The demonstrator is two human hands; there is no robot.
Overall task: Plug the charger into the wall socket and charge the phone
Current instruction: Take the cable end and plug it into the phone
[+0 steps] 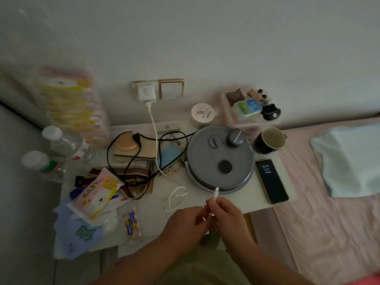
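Charger (pixel 146 91) sat in wall socket (pixel 137 85) | both hands, right (pixel 225 212) and left (pixel 185 223), pinched cable plug (pixel 215 194) | next: plug needed carrying to phone (pixel 271 181).

Bare forearms, olive-drab clothing below

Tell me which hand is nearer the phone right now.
Right. The right hand, pinching the white cable near its plug end, sits just left of and below the phone. The left hand is farther left, beside the right one.
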